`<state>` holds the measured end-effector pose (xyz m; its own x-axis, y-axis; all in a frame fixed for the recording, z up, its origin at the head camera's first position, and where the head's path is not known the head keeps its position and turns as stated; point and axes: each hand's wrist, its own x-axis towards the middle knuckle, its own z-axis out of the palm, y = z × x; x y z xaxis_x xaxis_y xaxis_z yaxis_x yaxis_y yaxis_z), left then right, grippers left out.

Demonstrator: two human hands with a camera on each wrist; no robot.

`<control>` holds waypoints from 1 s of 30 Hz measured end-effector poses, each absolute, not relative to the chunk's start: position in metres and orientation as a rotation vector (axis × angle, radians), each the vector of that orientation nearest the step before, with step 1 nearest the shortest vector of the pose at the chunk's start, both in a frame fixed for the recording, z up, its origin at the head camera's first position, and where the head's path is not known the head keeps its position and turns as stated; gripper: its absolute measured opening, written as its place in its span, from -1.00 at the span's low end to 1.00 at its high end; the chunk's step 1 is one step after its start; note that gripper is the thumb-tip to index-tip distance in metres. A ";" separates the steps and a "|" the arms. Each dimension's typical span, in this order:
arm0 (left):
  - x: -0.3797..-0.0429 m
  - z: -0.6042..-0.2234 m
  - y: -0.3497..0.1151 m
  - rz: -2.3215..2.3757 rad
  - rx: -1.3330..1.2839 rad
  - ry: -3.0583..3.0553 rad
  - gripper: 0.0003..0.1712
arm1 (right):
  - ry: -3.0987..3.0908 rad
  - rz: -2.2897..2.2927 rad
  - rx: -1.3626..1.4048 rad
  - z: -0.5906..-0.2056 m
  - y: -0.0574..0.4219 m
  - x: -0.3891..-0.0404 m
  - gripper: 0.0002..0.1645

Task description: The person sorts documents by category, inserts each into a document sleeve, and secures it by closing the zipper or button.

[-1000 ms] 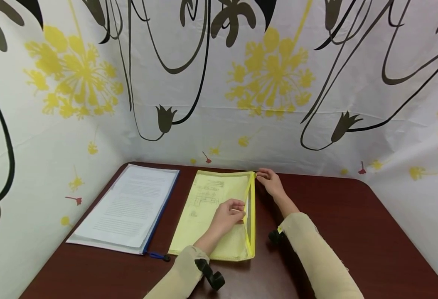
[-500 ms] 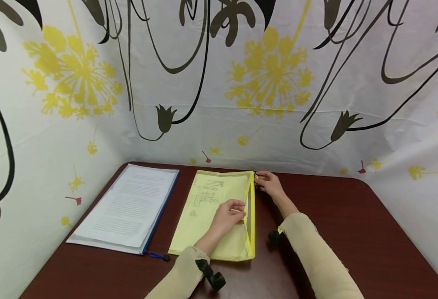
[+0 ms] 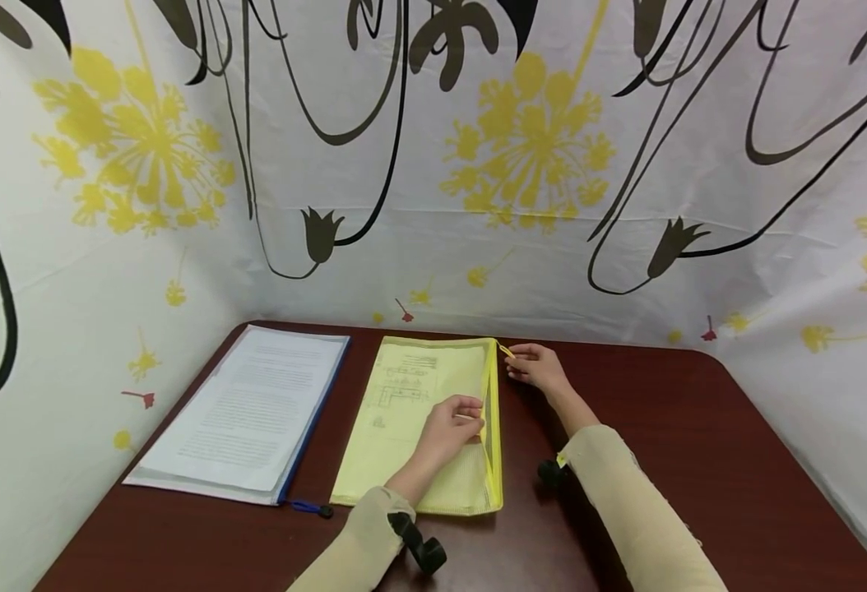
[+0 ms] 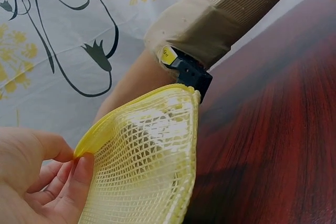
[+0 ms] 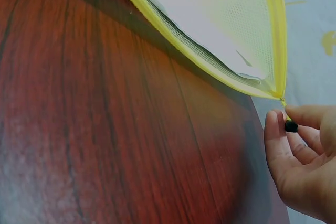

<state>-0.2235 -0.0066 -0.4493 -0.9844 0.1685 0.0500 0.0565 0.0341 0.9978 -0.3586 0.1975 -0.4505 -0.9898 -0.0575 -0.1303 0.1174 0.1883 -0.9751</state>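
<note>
A yellow mesh zip pouch [image 3: 385, 452] lies on the table, its zip along the right side gaping. Sheets of paper [image 5: 194, 19] show inside, and a drawing shows through the front. My left hand [image 3: 442, 432] reaches over the pouch and pinches the yellow zip edge [image 4: 97, 139] between thumb and fingers, raising it. At the far right corner, my right hand [image 3: 542, 368] pinches the yellow cord zip pull [image 3: 506, 351]. The pull's black end [image 5: 291, 126] shows between the thumb and fingers in the right wrist view.
Left of the yellow pouch lies a blue-edged clear pouch [image 3: 234, 419] with printed pages, its blue cord pull [image 3: 306, 506] pointing at the yellow one. The dark red table [image 3: 663, 460] ends at a patterned cloth wall [image 3: 433, 247] behind and at the sides.
My right hand has shifted slightly right and toward me from the pouch corner, and the yellow cord now stretches out to its fingers. The left hand stays on the zip edge.
</note>
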 end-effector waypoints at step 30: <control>-0.231 -0.465 0.006 2.010 0.106 2.217 -0.73 | 2.334 -1.890 0.052 -0.444 0.205 -0.354 -0.58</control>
